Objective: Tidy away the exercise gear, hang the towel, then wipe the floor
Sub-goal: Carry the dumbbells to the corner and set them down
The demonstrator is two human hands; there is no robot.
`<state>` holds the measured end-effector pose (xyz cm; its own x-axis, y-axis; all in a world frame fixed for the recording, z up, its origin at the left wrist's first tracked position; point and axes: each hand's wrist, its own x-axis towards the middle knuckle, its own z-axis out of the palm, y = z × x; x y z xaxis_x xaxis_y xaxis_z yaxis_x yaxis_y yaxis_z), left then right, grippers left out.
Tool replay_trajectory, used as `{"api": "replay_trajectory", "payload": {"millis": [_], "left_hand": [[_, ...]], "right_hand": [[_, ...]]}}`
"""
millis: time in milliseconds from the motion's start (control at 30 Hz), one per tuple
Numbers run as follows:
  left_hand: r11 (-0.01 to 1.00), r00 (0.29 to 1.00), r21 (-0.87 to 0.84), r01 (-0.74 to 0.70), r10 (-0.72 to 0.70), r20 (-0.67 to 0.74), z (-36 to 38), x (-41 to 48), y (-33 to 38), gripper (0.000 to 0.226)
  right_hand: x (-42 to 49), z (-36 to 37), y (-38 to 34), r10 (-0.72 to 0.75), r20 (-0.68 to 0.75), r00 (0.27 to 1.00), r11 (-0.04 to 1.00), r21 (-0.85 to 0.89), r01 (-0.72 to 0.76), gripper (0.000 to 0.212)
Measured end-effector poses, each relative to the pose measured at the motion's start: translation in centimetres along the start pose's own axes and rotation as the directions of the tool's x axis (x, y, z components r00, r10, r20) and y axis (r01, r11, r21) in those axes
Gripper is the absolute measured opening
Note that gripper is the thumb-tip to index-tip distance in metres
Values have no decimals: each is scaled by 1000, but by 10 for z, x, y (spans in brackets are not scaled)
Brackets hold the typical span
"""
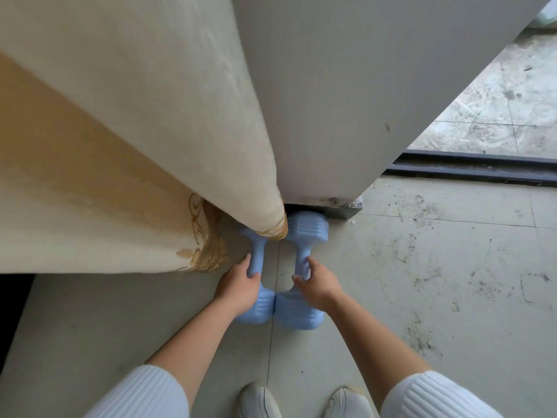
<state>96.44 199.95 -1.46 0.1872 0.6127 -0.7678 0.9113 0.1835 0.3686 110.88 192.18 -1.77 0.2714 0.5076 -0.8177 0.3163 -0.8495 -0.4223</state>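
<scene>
Left dumbbell (pixel 257 254) and right dumbbell (pixel 306 230), pale blue, flat on floor (pixel 422 267) side by side, near heads touching, far heads at pillar (pixel 346 101) base, left one's partly under curtain (pixel 135 146) hem. Left hand (pixel 238 285) wrapped round left handle, right hand (pixel 320 285) round right handle. White shoes (pixel 259 401) nearest, door track (pixel 482 170) far right.

The left dumbbell (pixel 257 251) lies beside the right dumbbell (pixel 300 251) on the floor (pixel 422 297), before the wall (pixel 331 101).

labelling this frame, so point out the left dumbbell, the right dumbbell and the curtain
left dumbbell (pixel 261 307), head view, on its near end
right dumbbell (pixel 307 230), head view, on its far end
curtain (pixel 135 131), head view, on the plain cream cloth
</scene>
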Motion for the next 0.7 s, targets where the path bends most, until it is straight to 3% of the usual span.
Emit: {"api": "replay_trajectory", "payload": {"millis": [267,467,567,700], "left_hand": [[999,994,-45,-2,-3,-110,-73,-189,34,45],[995,965,-100,-2,-24,-262,-132,-371,64,43],[989,929,-147,-3,-52,-366,-143,-452,72,44],[961,858,-275,18,-156,-490,-117,-559,63,45]], "right_hand": [[-192,-53,-66,-161,-14,987,969,-195,155,50],[-368,-95,-131,-326,1,945,901,-302,311,37],[-437,-105,-147,-447,61,893,811,-394,433,37],[-520,-106,-134,-552,211,806,614,-552,565,37]]}}
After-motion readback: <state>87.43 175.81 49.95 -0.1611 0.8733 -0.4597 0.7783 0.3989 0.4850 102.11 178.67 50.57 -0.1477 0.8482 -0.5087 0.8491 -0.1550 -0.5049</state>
